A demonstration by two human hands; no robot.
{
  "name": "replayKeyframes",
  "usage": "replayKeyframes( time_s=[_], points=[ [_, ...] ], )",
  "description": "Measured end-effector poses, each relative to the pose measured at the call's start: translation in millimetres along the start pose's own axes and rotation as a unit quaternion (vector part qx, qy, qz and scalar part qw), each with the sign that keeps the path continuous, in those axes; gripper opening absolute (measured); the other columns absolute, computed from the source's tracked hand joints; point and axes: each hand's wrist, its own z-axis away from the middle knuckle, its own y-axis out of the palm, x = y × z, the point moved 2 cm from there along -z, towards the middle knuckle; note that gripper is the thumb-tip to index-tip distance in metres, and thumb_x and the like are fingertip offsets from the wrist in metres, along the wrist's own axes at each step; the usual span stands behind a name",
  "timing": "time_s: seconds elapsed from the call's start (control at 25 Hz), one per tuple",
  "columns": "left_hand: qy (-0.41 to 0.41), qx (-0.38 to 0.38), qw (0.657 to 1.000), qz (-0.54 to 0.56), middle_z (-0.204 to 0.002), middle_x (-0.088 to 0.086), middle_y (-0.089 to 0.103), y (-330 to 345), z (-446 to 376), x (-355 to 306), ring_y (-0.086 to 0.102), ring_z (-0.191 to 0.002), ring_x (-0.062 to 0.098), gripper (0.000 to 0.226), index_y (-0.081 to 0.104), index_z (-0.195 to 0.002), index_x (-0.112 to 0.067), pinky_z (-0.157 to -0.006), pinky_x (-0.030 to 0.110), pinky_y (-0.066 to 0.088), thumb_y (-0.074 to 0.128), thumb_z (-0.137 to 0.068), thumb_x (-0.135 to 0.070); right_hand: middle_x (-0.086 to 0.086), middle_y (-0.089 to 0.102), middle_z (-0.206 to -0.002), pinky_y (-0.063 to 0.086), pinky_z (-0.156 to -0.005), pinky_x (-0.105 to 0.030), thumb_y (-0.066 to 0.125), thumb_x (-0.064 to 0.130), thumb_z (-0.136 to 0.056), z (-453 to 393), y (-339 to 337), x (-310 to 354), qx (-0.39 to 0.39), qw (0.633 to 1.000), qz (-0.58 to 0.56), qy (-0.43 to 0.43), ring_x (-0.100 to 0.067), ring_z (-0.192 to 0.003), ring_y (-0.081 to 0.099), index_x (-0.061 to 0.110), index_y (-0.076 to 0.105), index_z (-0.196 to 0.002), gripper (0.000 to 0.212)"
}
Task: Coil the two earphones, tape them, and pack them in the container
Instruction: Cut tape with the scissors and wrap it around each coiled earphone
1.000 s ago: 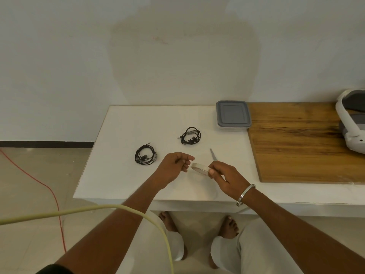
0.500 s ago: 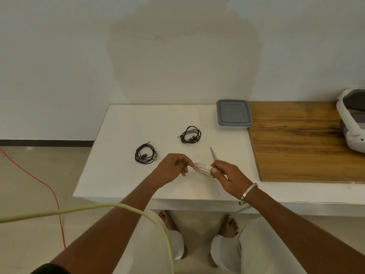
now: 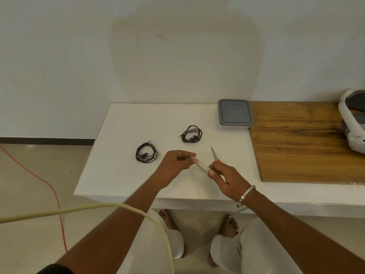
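Observation:
Two coiled black earphones lie on the white table (image 3: 122, 123): one earphone coil (image 3: 146, 155) at the left, the other earphone coil (image 3: 192, 133) farther back. A roll of whitish tape (image 3: 201, 166) is held between both hands just above the table's front part. My left hand (image 3: 174, 165) pinches its left end with fingertips. My right hand (image 3: 224, 177) grips its right side. The grey-lidded container (image 3: 234, 114) sits shut at the back, right of the earphones.
Scissors (image 3: 215, 154) with red handles lie just behind my right hand. A wooden board (image 3: 308, 143) covers the table's right part, with a white headset (image 3: 353, 123) on it. A yellow cable (image 3: 118, 206) crosses over my left forearm; a red cable lies on the floor.
My left hand has closed in on the tape roll and now pinches its end. The roll has tilted more edge-on in my right hand.

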Motion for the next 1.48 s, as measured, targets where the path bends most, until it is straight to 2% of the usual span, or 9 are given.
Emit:
replayKeyframes(
  time_s=[0.12, 0.24, 0.36, 0.44, 0.56, 0.76, 0.92, 1.36, 1.48],
  points=[
    [0.008, -0.036, 0.998, 0.051, -0.097, 0.007, 0.072, -3, 0, 2, 0.066, -0.092, 0.011, 0.020, 0.074, -0.096, -0.021, -0.090, 0.026, 0.055, 0.069, -0.086, -0.004, 0.000, 0.059, -0.083, 0.047, -0.067, -0.025, 0.047, 0.022, -0.097, 5, 6, 2, 0.029, 1.000, 0.004, -0.010, -0.015, -0.075, 0.056, 0.013, 0.058, -0.093, 0.015],
    [0.006, -0.041, 0.998, 0.055, -0.095, 0.012, 0.071, -14, -2, 1, 0.072, -0.086, 0.015, 0.022, 0.073, -0.093, -0.012, -0.081, 0.022, 0.057, 0.063, -0.087, 0.005, -0.001, 0.058, -0.086, 0.047, -0.069, -0.027, 0.046, 0.023, -0.097, 9, 13, 1, 0.040, 0.999, 0.004, -0.007, -0.016, -0.076, 0.056, 0.012, 0.057, -0.095, 0.016],
    [-0.009, -0.056, 0.997, 0.045, -0.094, 0.010, 0.066, -16, 1, 4, 0.073, -0.087, 0.020, 0.022, 0.071, -0.096, -0.012, -0.088, 0.026, 0.056, 0.059, -0.089, 0.004, 0.001, 0.058, -0.086, 0.048, -0.071, -0.030, 0.045, 0.025, -0.097, 7, 15, 4, 0.027, 1.000, -0.011, -0.008, -0.016, -0.079, 0.056, 0.013, 0.057, -0.095, 0.017],
    [-0.030, -0.113, 0.992, 0.045, -0.101, 0.007, 0.063, -15, -1, 7, 0.071, -0.089, 0.021, 0.021, 0.067, -0.101, -0.015, -0.095, 0.033, 0.053, 0.054, -0.094, 0.000, 0.001, 0.059, -0.084, 0.049, -0.071, -0.030, 0.045, 0.024, -0.097, 4, 16, 5, 0.010, 1.000, -0.016, -0.014, -0.016, -0.078, 0.057, 0.013, 0.057, -0.094, 0.017],
    [-0.060, -0.214, 0.972, 0.080, -0.104, 0.009, 0.056, -14, 1, 6, 0.065, -0.085, 0.019, 0.020, 0.057, -0.110, -0.014, -0.088, 0.036, 0.056, 0.046, -0.097, -0.003, 0.003, 0.060, -0.083, 0.051, -0.071, -0.028, 0.046, 0.024, -0.097, 3, 13, 0, -0.010, 1.000, -0.019, -0.007, -0.012, -0.078, 0.058, 0.015, 0.057, -0.092, 0.015],
    [-0.039, -0.174, 0.984, 0.025, -0.098, 0.006, 0.064, 13, 33, 17, 0.068, -0.082, 0.018, 0.015, 0.056, -0.106, -0.016, -0.078, 0.031, 0.059, 0.061, -0.092, -0.017, 0.004, 0.059, -0.081, 0.050, -0.069, -0.028, 0.044, 0.027, -0.096, 3, 14, -3, -0.015, 1.000, -0.014, -0.010, -0.009, -0.076, 0.057, 0.017, 0.056, -0.091, 0.017],
    [-0.111, -0.137, 0.979, 0.104, -0.108, 0.007, 0.069, 31, 36, 26, 0.071, -0.088, 0.015, 0.035, 0.060, -0.115, -0.015, -0.092, 0.033, 0.056, 0.068, -0.088, -0.035, 0.002, 0.059, -0.083, 0.050, -0.070, -0.027, 0.046, 0.023, -0.096, 3, 17, -2, -0.013, 1.000, -0.006, -0.008, -0.011, -0.077, 0.057, 0.014, 0.057, -0.093, 0.014],
    [-0.081, -0.209, 0.956, 0.190, -0.099, 0.014, 0.073, 37, 22, 11, 0.073, -0.090, 0.025, 0.012, 0.072, -0.098, -0.009, -0.086, 0.032, 0.058, 0.070, -0.087, -0.014, -0.002, 0.059, -0.084, 0.051, -0.071, -0.035, 0.045, 0.024, -0.096, 2, 21, 3, 0.001, 1.000, -0.001, -0.007, -0.018, -0.076, 0.057, 0.013, 0.057, -0.095, 0.016],
    [-0.074, -0.224, 0.961, 0.146, -0.097, 0.008, 0.073, 30, 19, 10, 0.070, -0.094, 0.024, 0.009, 0.073, -0.094, -0.012, -0.093, 0.038, 0.056, 0.070, -0.087, -0.017, 0.000, 0.058, -0.082, 0.050, -0.069, -0.031, 0.044, 0.026, -0.096, 3, 21, 5, -0.004, 1.000, -0.011, -0.010, -0.016, -0.076, 0.056, 0.014, 0.056, -0.093, 0.017]
  ],
)
